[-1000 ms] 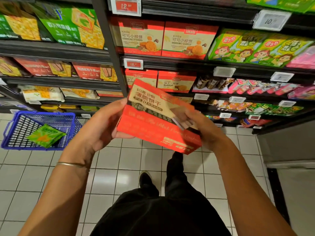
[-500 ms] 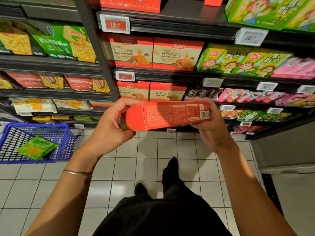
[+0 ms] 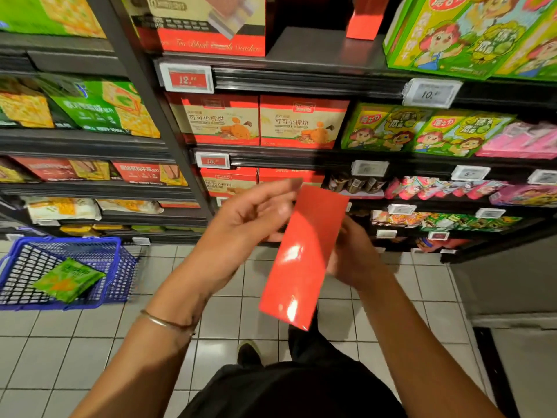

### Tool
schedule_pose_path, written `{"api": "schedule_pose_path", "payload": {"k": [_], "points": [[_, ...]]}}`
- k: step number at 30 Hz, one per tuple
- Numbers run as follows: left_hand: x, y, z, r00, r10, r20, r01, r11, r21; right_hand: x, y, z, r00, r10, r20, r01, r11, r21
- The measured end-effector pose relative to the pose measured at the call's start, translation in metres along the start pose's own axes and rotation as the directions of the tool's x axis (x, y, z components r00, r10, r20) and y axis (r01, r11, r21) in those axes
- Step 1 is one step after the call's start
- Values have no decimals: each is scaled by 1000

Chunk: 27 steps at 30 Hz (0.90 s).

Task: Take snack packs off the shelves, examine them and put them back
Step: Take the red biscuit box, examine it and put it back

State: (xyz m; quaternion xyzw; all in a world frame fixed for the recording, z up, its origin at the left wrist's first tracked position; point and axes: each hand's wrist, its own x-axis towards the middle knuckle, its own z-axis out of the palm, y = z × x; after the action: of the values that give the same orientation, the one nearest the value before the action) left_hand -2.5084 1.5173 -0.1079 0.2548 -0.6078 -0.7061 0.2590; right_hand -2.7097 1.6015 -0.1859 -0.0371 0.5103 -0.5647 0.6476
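I hold the red box (image 3: 304, 254) in the air in front of the shelves (image 3: 301, 76), tilted, its plain glossy narrow side towards me and its low end over the tiled floor (image 3: 90, 342). My left hand (image 3: 250, 218) lies loose with fingers stretched out, touching the box's upper left edge. My right hand (image 3: 355, 254) sits behind the box, fingers hidden, so I cannot tell its grip. At the floor's left edge a blue basket (image 3: 18, 285) holds a green pack (image 3: 67, 280).

Glossy red cardboard box (image 3: 304, 254), plastic basket (image 3: 18, 297)
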Motion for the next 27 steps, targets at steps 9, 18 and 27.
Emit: {"api": "schedule_pose_path", "payload": {"k": [9, 18, 27], "points": [[43, 7, 35, 991, -124, -60, 130, 986, 108, -48, -26, 43, 999, 20, 44, -14, 988, -151], [99, 7, 17, 820, -470, -327, 424, 882, -206, 12, -13, 1, 887, 299, 352, -291, 954, -78], [111, 13, 0, 763, -561, -322, 477, 824, -305, 35, -21, -18, 898, 333, 287, -286, 938, -196]]}}
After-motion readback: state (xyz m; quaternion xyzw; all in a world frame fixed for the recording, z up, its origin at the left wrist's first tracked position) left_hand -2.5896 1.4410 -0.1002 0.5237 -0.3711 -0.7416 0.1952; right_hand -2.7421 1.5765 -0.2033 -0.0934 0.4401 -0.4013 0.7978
